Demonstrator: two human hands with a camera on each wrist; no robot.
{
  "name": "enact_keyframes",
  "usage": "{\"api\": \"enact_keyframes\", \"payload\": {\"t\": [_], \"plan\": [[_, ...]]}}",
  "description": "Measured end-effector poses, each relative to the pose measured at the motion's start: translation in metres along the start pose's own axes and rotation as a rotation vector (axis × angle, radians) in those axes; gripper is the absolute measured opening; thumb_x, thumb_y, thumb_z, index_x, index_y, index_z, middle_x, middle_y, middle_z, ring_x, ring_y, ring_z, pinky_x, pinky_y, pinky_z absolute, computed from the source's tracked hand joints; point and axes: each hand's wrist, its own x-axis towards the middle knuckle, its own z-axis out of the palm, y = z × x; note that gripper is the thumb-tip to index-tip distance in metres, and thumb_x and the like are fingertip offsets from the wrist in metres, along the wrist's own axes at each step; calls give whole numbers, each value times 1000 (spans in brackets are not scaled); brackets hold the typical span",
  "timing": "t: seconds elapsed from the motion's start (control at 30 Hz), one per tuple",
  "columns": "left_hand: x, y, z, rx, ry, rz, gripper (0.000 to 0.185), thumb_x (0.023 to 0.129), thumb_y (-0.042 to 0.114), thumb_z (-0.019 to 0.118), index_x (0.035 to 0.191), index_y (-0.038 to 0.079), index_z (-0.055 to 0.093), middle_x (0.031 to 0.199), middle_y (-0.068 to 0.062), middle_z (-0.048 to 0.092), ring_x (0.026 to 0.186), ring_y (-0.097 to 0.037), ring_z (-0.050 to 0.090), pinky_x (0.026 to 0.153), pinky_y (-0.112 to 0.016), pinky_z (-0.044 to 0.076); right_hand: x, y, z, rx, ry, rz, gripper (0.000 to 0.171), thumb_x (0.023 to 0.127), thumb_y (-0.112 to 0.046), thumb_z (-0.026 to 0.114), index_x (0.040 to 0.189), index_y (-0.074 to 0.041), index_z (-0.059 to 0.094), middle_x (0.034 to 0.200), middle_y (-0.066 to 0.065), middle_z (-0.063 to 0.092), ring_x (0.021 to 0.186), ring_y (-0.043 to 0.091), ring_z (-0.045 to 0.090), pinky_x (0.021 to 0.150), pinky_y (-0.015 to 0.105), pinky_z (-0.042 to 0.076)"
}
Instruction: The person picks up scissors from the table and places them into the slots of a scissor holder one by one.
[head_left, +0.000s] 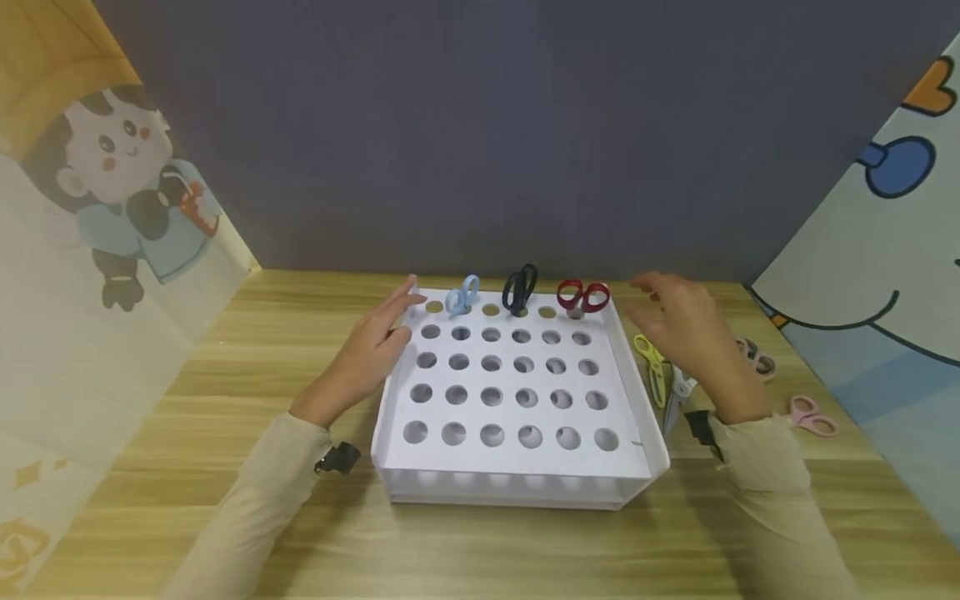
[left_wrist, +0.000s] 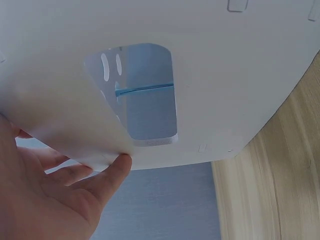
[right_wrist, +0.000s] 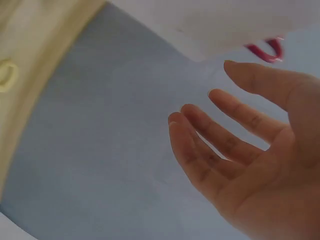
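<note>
A white rack [head_left: 510,379] with rows of round holes stands on the wooden table. Light blue scissors [head_left: 462,295], black scissors [head_left: 519,289] and red scissors [head_left: 582,296] stand handles up in its back row. My left hand [head_left: 367,346] grips the rack's left side near the back corner, fingertips against the outer panel in the left wrist view. To the right of the rack, my right hand [head_left: 686,325] hovers with spread, loosely bent fingers and nothing in them. In the right wrist view, a red handle loop [right_wrist: 267,50] shows beyond the thumb.
Yellow scissors [head_left: 654,371] and white-handled scissors [head_left: 678,392] lie beside the rack's right wall. Farther right are scissors with pale and dark handles [head_left: 757,358] and pink scissors [head_left: 812,416]. A grey wall [head_left: 480,142] rises behind the table.
</note>
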Motion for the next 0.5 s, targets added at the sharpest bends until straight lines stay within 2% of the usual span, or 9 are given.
{"api": "enact_keyframes", "payload": {"t": [0.17, 0.33, 0.5], "plan": [[-2, 0, 0, -20, -3, -13, 44, 96, 5, 43, 138, 3, 53, 164, 0, 23, 150, -25, 21, 122, -49, 18, 3, 21, 22, -25, -73, 19, 35, 94, -18, 64, 121, 4, 62, 114, 29, 66, 103, 47, 62, 83, 62, 50], [-3, 0, -1, -30, 3, -28, 44, 97, 6, 43, 139, 6, 53, 164, 3, 23, 151, -23, 20, 122, -50, 18, 6, 39, 40, -26, -135, 46, 35, 91, -12, 63, 119, 9, 61, 110, 32, 65, 97, 46, 63, 80, 59, 52], [-2, 0, -1, -18, -1, -24, 43, 97, 7, 44, 138, 6, 54, 163, 3, 23, 151, -23, 20, 122, -50, 17, 0, 56, 50, -46, -224, 127, 40, 90, -13, 65, 119, 14, 57, 113, 37, 62, 101, 54, 59, 86, 63, 48]]}}
